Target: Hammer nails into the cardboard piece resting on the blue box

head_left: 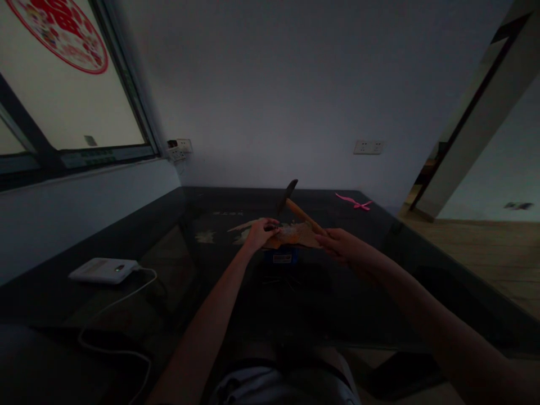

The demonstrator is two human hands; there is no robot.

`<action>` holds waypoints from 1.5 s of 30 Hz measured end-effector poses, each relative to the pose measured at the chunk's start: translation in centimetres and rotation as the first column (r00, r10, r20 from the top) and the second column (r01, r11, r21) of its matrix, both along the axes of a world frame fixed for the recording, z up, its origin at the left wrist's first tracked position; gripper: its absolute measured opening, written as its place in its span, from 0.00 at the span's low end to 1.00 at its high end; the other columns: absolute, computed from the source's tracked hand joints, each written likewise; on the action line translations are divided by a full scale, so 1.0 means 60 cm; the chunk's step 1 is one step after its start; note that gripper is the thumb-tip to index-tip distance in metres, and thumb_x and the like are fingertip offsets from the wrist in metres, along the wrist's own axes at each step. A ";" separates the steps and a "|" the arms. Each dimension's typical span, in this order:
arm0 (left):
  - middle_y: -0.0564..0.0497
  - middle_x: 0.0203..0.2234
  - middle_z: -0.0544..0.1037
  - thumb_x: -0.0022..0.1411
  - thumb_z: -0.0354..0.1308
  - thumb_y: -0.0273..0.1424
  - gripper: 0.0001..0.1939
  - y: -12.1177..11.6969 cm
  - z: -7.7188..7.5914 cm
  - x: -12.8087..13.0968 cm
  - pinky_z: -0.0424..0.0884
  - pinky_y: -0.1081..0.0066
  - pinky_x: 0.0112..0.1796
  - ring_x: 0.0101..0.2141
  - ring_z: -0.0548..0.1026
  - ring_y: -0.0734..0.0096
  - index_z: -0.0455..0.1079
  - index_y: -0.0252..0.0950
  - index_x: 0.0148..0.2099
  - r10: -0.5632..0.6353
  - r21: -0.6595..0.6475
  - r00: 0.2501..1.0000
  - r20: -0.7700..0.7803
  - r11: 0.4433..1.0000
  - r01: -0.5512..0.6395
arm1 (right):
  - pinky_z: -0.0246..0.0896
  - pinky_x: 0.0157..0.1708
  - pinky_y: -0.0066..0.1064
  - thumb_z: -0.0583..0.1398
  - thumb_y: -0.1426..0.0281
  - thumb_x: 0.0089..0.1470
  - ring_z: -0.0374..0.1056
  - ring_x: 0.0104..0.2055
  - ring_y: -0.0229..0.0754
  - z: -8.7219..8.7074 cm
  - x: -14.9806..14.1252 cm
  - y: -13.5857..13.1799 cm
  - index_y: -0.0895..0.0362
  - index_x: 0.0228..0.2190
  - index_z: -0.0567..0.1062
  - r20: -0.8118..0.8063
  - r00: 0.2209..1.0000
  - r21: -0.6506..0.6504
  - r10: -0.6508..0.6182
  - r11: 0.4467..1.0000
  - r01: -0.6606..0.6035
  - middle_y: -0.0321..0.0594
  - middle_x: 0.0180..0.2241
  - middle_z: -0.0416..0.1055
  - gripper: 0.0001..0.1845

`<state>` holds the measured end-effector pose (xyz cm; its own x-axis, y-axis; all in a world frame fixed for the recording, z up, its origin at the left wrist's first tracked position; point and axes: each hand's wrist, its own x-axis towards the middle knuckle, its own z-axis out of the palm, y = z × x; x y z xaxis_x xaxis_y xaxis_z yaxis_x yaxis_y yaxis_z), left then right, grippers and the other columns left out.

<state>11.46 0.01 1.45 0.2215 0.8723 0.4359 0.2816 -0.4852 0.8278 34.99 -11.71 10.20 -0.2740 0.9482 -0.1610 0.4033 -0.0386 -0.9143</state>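
My right hand (337, 244) is wrapped round the wooden handle of a hammer (306, 215). Its dark metal head is raised just above a brown, rough-edged piece (293, 232) that looks like wood or cardboard. On the left part of this piece rests my left hand (262, 233), thumb and fingers curled together in a pinch below the hammer head. What the pinch holds, if anything, is too small and dark to make out. Underneath the brown piece is a blue box (282, 256) with a pale label. Several thin, nail-like slivers (284, 283) lie on the table in front of it.
The dark glossy table (337, 304) meets the wall at the back. At left lies a white power bank (103, 270) with a white cable (122, 295) trailing toward me. A pink ribbon (356, 203) is at the back right. Wall sockets (368, 147) are above the table.
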 end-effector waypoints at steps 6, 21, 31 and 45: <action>0.45 0.33 0.78 0.50 0.62 0.31 0.13 0.009 -0.009 -0.001 0.72 0.65 0.39 0.36 0.76 0.65 0.70 0.32 0.39 -0.073 -0.019 0.994 0.081 0.997 0.075 | 0.40 0.07 0.18 0.57 0.52 0.48 0.44 0.10 0.25 -0.057 -0.014 -0.015 0.54 0.27 0.59 -0.234 0.972 0.010 0.007 1.000 -0.004 0.22 0.14 0.52 0.19; 0.47 0.33 0.78 0.49 0.61 0.29 0.16 -0.003 0.010 -0.024 0.72 0.66 0.39 0.34 0.76 0.67 0.70 0.33 0.43 -0.049 0.053 0.997 -0.062 0.997 0.052 | 0.39 0.06 0.17 0.57 0.52 0.50 0.41 0.09 0.24 -0.134 -0.024 -0.029 0.55 0.26 0.60 -0.590 0.802 0.011 0.098 0.993 -0.113 0.21 0.13 0.50 0.20; 0.48 0.33 0.77 0.50 0.60 0.30 0.13 -0.011 0.026 -0.028 0.71 0.69 0.37 0.34 0.75 0.68 0.70 0.33 0.41 0.070 0.163 0.983 -0.167 0.986 -0.042 | 0.40 0.06 0.16 0.57 0.53 0.51 0.42 0.10 0.24 -0.135 -0.023 -0.032 0.55 0.26 0.60 -0.604 0.794 0.013 0.072 0.997 -0.081 0.22 0.14 0.51 0.19; 0.49 0.37 0.75 0.62 0.50 0.30 0.08 -0.201 0.010 0.014 0.63 0.69 0.43 0.40 0.71 0.70 0.68 0.38 0.42 -0.104 0.324 0.613 -0.783 0.773 0.545 | 0.41 0.06 0.17 0.60 0.55 0.49 0.43 0.08 0.25 -0.136 -0.019 -0.029 0.54 0.24 0.57 -0.600 0.799 0.095 0.047 0.995 0.013 0.20 0.12 0.51 0.20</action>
<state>12.33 -12.05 2.05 0.8604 0.3789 0.3410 0.3818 -0.9222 0.0615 33.84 -13.42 2.03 -0.3030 0.9445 0.1268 -0.2287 0.0571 -0.9718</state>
